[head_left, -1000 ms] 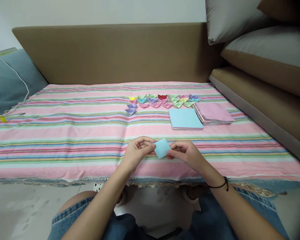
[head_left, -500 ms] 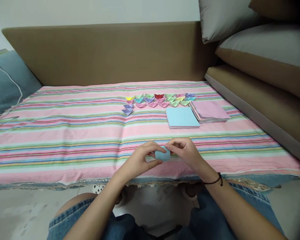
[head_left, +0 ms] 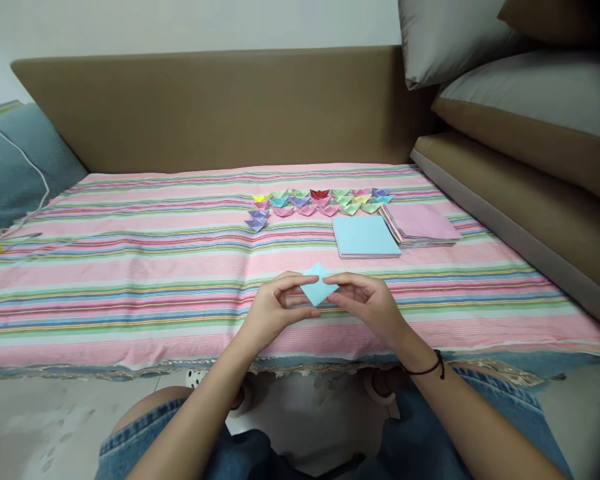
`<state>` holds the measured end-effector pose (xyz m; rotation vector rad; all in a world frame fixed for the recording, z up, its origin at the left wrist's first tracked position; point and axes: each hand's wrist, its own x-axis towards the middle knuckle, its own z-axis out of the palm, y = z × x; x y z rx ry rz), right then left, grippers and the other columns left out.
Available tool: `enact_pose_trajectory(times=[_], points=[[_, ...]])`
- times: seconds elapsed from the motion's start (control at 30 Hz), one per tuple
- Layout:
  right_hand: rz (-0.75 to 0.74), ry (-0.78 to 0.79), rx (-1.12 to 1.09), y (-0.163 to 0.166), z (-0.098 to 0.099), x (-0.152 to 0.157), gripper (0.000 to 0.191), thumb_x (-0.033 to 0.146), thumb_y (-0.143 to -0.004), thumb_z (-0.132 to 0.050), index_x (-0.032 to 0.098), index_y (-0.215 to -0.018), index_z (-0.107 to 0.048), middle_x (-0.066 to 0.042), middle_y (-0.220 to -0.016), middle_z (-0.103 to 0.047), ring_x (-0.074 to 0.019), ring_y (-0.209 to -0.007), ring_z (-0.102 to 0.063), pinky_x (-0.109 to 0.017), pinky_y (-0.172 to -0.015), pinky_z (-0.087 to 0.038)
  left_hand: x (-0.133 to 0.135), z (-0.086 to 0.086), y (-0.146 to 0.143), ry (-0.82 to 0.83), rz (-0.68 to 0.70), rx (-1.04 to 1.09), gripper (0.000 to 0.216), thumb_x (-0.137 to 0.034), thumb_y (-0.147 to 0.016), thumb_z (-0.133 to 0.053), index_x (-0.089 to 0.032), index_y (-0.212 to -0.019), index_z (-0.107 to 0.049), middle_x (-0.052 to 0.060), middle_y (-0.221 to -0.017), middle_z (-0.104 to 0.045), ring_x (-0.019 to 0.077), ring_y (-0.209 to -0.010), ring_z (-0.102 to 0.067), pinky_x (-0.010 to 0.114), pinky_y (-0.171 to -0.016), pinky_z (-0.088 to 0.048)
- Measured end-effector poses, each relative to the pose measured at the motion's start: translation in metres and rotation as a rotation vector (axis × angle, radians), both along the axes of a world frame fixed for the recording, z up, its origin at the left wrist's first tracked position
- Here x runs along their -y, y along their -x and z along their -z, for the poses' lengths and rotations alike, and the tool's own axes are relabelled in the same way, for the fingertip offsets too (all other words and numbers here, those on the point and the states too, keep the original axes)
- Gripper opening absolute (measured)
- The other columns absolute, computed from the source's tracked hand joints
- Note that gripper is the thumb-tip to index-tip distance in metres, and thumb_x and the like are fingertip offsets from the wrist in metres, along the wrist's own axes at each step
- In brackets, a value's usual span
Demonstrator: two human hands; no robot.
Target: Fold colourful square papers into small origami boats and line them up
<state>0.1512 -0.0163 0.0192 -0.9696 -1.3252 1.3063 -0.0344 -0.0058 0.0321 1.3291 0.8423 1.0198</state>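
Both of my hands hold a small folded light-blue paper (head_left: 319, 284) just above the striped cloth (head_left: 130, 267), near its front edge. My left hand (head_left: 275, 308) pinches its left corner and my right hand (head_left: 367, 303) pinches its right corner. The paper stands on a corner like a diamond. Farther back lie a stack of light-blue square sheets (head_left: 365, 236) and a stack of pink sheets (head_left: 420, 223).
Two rows of several small folded paper boats (head_left: 320, 200) in mixed colours lie behind the stacks. A brown headboard (head_left: 220, 107) runs along the back, and cushions (head_left: 530, 100) are piled at the right. A white cable (head_left: 27, 167) trails at the left.
The paper went from a flat square between my hands, to pressed low under my fingers, to lifted and turned onto a corner. My hands moved slightly forward.
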Motion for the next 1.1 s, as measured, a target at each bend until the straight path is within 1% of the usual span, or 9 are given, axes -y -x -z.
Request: enact_pose_trajectory(times=[0.07,0.13,0.27,0.4,0.53,0.67,0.77,0.93,1.1], points=[[-0.006,0.004,-0.021,-0.002,0.001,-0.001,0.027,0.033,-0.065,-0.075,0.021,-0.089,-0.069,-0.005,-0.087,-0.07,-0.0202,-0.079,-0.067,-0.035,-0.073,-0.058,0.0,-0.001,0.001,0.021,0.055,0.02,0.041,-0.018,-0.056,-0.079,-0.023,-0.095,-0.071,0.003,-0.1,-0.056,0.0157,-0.08,-0.061,0.035,-0.078,-0.055],[-0.019,0.012,-0.044,-0.004,0.001,-0.001,0.028,0.031,-0.062,-0.078,0.02,-0.087,-0.07,-0.004,-0.084,-0.07,-0.0198,-0.076,-0.067,-0.036,-0.072,-0.058,0.0,-0.002,0.002,0.039,0.076,0.032,0.035,-0.019,-0.059,-0.078,-0.022,-0.093,-0.072,0.004,-0.101,-0.056,0.0163,-0.08,-0.062,0.036,-0.08,-0.054],[-0.025,0.021,-0.051,-0.005,0.0,0.0,0.026,0.03,-0.062,-0.078,0.021,-0.085,-0.07,-0.003,-0.077,-0.069,-0.0188,-0.072,-0.067,-0.034,-0.07,-0.058,0.001,-0.004,0.001,0.023,0.076,0.011,0.03,-0.019,-0.062,-0.076,-0.022,-0.091,-0.072,0.004,-0.1,-0.057,0.0167,-0.082,-0.062,0.033,-0.078,-0.054],[-0.005,-0.024,-0.003,-0.005,-0.001,0.001,0.022,0.034,-0.065,-0.076,0.022,-0.083,-0.072,-0.004,-0.081,-0.069,-0.0195,-0.076,-0.066,-0.033,-0.068,-0.058,0.002,-0.007,0.002,-0.052,0.037,-0.068,0.024,-0.023,-0.068,-0.072,-0.021,-0.092,-0.072,0.007,-0.102,-0.057,0.019,-0.089,-0.058,0.028,-0.07,-0.053],[-0.008,-0.097,0.037,-0.004,-0.002,0.001,0.017,0.035,-0.069,-0.073,0.023,-0.081,-0.073,-0.005,-0.085,-0.07,-0.0204,-0.081,-0.066,-0.032,-0.069,-0.057,0.003,-0.009,0.0,-0.127,0.054,-0.109,0.016,-0.026,-0.073,-0.068,-0.021,-0.087,-0.074,0.008,-0.099,-0.057,0.0205,-0.095,-0.056,0.028,-0.074,-0.05],[0.014,-0.135,0.077,-0.001,-0.001,0.003,0.012,0.033,-0.071,-0.071,0.024,-0.078,-0.073,-0.005,-0.084,-0.071,-0.0207,-0.081,-0.066,-0.032,-0.068,-0.056,0.007,-0.002,-0.007,-0.117,-0.094,-0.113,0.014,-0.03,-0.075,-0.066,-0.019,-0.072,-0.073,0.006,-0.087,-0.058,0.0179,-0.085,-0.056,0.026,-0.068,-0.046],[0.095,-0.122,0.069,0.004,0.001,0.004,0.009,0.031,-0.072,-0.07,0.022,-0.074,-0.071,-0.004,-0.078,-0.071,-0.0192,-0.074,-0.066,-0.031,-0.066,-0.055,0.01,0.004,-0.014,-0.084,-0.202,-0.096,0.017,-0.032,-0.078,-0.063,-0.019,-0.071,-0.072,0.005,-0.087,-0.059,0.017,-0.083,-0.055,0.025,-0.064,-0.044],[0.209,-0.118,0.091,0.009,0.002,0.007,0.011,0.03,-0.075,-0.067,0.02,-0.07,-0.068,-0.003,-0.071,-0.069,-0.0177,-0.067,-0.064,-0.029,-0.061,-0.052,0.011,0.008,-0.019,-0.106,-0.196,-0.08,0.01,-0.029,-0.074,-0.068,-0.02,-0.076,-0.07,0.005,-0.09,-0.058,0.0181,-0.088,-0.055,0.025,-0.067,-0.045],[0.173,-0.119,0.123,0.011,0.002,0.008,0.013,0.031,-0.075,-0.065,0.02,-0.068,-0.067,-0.003,-0.067,-0.068,-0.0176,-0.064,-0.063,-0.029,-0.057,-0.05,0.012,0.007,-0.019,-0.165,-0.236,-0.087,0.008,-0.026,-0.071,-0.07,-0.021,-0.077,-0.072,0.006,-0.092,-0.056,0.0205,-0.097,-0.052,0.026,-0.073,-0.045]])
